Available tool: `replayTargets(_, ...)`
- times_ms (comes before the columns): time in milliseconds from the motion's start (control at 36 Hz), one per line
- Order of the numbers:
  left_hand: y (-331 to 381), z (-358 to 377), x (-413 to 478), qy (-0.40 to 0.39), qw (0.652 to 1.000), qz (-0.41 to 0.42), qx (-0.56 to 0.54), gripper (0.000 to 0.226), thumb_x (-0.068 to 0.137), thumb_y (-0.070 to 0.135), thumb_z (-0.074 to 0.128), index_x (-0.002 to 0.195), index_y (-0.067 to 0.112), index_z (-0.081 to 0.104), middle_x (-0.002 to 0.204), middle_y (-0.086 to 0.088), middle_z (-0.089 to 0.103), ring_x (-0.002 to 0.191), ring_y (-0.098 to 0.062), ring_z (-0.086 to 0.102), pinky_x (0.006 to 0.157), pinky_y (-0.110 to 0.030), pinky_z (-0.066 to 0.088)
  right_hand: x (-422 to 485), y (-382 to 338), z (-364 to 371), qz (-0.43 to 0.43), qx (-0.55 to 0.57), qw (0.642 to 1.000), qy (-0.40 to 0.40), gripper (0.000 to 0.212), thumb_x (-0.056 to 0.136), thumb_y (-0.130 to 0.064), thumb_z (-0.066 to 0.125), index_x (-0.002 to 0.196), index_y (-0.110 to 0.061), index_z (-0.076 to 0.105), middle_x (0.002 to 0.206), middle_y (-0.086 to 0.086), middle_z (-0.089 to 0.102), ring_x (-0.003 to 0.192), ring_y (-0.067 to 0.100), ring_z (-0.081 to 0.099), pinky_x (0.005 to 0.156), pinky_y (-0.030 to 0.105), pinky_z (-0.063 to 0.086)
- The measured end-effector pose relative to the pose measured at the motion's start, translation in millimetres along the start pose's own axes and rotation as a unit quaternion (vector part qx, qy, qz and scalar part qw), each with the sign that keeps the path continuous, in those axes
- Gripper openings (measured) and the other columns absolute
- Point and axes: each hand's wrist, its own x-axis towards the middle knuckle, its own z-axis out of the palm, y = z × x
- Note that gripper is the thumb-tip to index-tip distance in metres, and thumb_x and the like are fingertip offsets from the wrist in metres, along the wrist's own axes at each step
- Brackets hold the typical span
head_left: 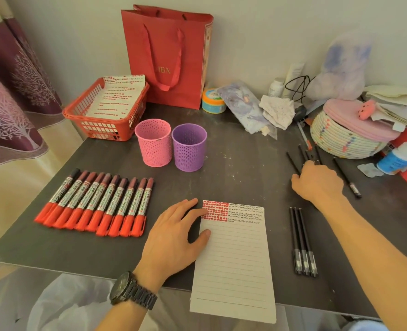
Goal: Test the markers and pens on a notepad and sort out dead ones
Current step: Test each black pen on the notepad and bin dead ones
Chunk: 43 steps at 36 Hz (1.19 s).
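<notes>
The right hand [319, 180] reaches to the upper right of the frame and lies over a loose scatter of black pens [292, 162] on the desk [240, 168]. Its fingertips are hidden among the barrels, so I cannot tell whether its grip has closed on one or is only touching them. The left hand [173, 235] lies flat at centre frame with a slack, open grip, fingers and thumb pressing the left edge of the notepad [233, 266]. The main risk, as I judge it, is a mixed-up sort. The scattered pens cross each other at odd angles, so the fingers could drag up two at once or nudge one rolling toward the rope basket [341, 139] and the clutter beside it. A stray pen could also end up with the three pens [304, 244] laid neatly side by side just right of the notepad, and then tested and untested ones would look alike. The notepad's lower end overhangs the front edge of the desk, so if the left hand lifts during a test stroke the sheet may slide or tip off. The top lines are already dense with red and black marks, and a faint stroke made there could be misread as live. The red markers [95, 204] lie in a row at the left, well clear of all this. No pens show above the rims of the pink cup [153, 145] and purple cup [189, 150] in the upper middle.
</notes>
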Motion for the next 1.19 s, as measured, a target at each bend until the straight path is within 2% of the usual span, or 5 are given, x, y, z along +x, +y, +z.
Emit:
replayTargets(222,-0.3,0.1,-1.2,-0.001,1.000,0.001,-0.004,0.061,0.089,0.071,0.033,0.143,0.046,0.042,0.158,0.022,0.029,0.148,-0.003,0.019,0.120,-0.033,0.018,-2.6,-2.5,1.1,-0.005,0.017,1.000,-0.013,0.037,0.104,-0.033,0.043,0.114,-0.001,0.057,0.115,0.024,0.062,0.104,0.043,0.059,0.071,0.038,0.039)
replayTargets(333,-0.7,1.7,-2.3,0.006,1.000,0.004,-0.006,0.060,0.089,0.070,0.035,0.143,0.045,0.042,0.158,0.024,0.028,0.147,-0.001,0.018,0.119,-0.029,0.016,-23.3,-9.5,-5.4,-0.046,0.187,0.981,0.031,0.036,0.104,-0.035,0.042,0.090,-0.007,0.060,0.079,0.012,0.068,0.082,0.036,0.059,0.065,0.036,0.037)
replayTargets(583,4.2,0.2,-3.4,0.033,0.999,0.004,-0.018,0.055,0.092,0.067,0.034,0.141,0.043,0.044,0.155,0.023,0.032,0.145,0.000,0.025,0.116,-0.023,0.022,-140.6,-50.5,-15.0,-0.111,0.635,0.757,-0.105,0.013,0.092,-0.026,0.063,0.080,-0.025,0.061,0.067,0.010,0.073,0.041,0.012,0.046,0.042,0.019,0.039)
replayTargets(750,8.9,-5.3,-8.0,0.084,0.994,0.014,-0.062,0.041,0.099,0.054,0.038,0.132,0.036,0.054,0.140,0.021,0.051,0.130,0.004,0.041,0.104,-0.020,0.036,-193.1,-63.3,9.9,-0.112,0.704,0.694,-0.106,0.011,0.088,-0.031,0.073,0.082,-0.022,0.071,0.071,0.010,0.072,0.044,0.015,0.048,0.045,0.019,0.040)
replayTargets(1194,61.7,7.7,-9.9,0.056,0.989,0.065,-0.123,0.040,0.103,0.044,0.032,0.065,0.043,0.044,0.057,0.024,0.047,0.059,-0.001,0.048,0.054,-0.013,0.029,-203.7,-60.7,27.2,-0.152,0.728,0.662,-0.089,0.010,0.090,-0.026,0.071,0.083,-0.020,0.072,0.066,0.011,0.069,0.051,0.014,0.055,0.051,0.022,0.046)
